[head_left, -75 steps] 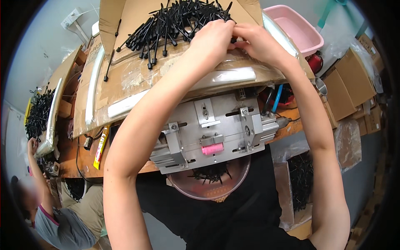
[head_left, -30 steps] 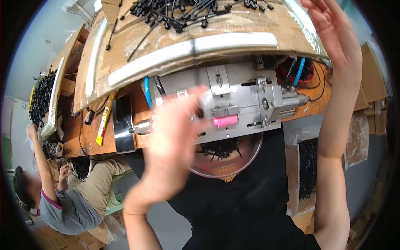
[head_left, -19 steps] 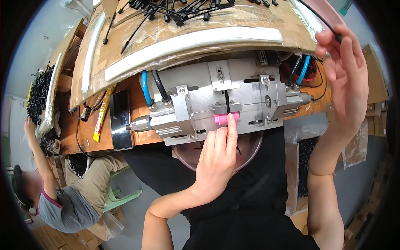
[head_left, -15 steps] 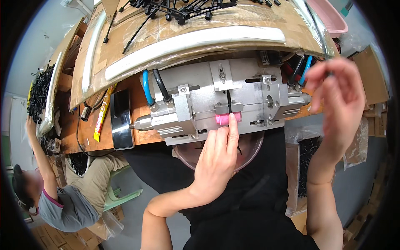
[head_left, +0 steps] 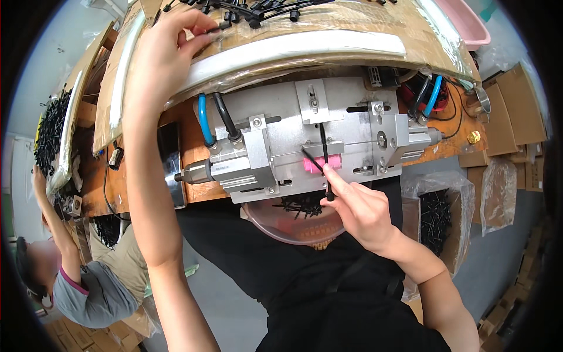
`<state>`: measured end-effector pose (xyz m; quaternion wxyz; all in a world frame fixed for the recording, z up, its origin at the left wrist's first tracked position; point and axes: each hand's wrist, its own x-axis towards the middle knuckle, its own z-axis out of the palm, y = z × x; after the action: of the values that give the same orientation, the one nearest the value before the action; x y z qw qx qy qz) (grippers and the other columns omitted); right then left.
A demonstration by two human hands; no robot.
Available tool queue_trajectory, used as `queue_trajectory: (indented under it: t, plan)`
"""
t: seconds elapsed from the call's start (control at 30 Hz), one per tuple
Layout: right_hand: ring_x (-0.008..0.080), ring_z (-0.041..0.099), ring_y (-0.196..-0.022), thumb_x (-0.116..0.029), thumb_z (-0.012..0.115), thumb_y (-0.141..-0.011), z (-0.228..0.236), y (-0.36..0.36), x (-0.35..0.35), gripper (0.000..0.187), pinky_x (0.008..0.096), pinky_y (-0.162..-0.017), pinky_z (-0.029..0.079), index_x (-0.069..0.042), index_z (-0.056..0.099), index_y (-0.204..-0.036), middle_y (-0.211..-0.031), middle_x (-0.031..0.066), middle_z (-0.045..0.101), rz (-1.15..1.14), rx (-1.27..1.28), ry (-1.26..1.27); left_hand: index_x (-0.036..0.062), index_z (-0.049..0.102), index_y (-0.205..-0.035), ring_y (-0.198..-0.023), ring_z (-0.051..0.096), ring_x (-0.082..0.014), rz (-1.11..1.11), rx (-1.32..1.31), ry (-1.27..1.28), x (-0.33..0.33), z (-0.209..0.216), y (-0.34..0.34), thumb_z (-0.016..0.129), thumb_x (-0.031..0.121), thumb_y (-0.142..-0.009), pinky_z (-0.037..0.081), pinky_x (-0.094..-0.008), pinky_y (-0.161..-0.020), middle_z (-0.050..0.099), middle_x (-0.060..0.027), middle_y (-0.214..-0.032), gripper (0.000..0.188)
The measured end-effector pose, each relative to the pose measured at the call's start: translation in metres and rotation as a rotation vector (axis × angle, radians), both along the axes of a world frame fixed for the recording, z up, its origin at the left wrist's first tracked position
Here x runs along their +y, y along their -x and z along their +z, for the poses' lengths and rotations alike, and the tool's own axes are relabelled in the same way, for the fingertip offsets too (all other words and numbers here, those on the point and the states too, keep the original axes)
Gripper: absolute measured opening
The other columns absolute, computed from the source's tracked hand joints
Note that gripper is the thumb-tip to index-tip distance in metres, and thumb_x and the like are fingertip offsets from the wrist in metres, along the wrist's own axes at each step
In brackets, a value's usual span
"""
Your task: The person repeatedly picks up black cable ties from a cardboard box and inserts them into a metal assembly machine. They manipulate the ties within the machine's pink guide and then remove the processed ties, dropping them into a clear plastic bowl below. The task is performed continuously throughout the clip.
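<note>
At the upper left, my left hand is closed in a pinch on the end of a black plastic rod, beside the pile of black rods on the cardboard. My right hand is at the front of the metal fixture, thumb and index finger closed around a black rod. Two thin black rods show there: an upright one in the fixture's middle and a slanted one crossing the pink block. Which of them my fingers grip is partly hidden.
Below the fixture, a translucent bowl holds black rods. A phone lies behind my left forearm. Blue air hoses rise from the fixture. A lined box of black parts stands at right; another person sits at left.
My left hand has left the pink block and reached up to the rod pile. My right hand has come from the far right down to the fixture's front. A slanted rod now shows there.
</note>
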<state>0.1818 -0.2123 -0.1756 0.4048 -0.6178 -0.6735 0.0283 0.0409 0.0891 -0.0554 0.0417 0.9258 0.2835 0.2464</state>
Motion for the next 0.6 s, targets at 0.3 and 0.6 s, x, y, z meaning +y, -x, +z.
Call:
queue_trajectory:
  t: [0.3,0.6]
  plan:
    - [0.0203,0.062,-0.063,-0.019,0.081,-0.074,0.065,-0.022,0.018,0.056,0.0302,-0.054,0.049,0.0,0.063,-0.123,-0.074,0.0072,0.063,0.099,-0.149,0.042,0.001,0.06,-0.093,-0.078,0.052,-0.0176,-0.073,-0.086,0.071,-0.046,0.005,0.01,0.072,0.023,-0.086,0.043,-0.0269,-0.073,0.059,-0.0062,-0.091,0.026]
    - [0.0315,0.067,-0.09,-0.015,0.07,-0.082,0.152,-0.062,0.228,0.036,0.0392,-0.081,0.054,0.004,0.061,-0.11,-0.097,0.0233,0.068,0.125,-0.346,0.153,0.0032,0.066,-0.104,-0.082,0.056,-0.0209,0.14,-0.388,-0.031,-0.164,-0.047,0.027,0.076,-0.003,-0.073,0.047,-0.0327,-0.07,0.062,-0.0094,-0.1,0.033]
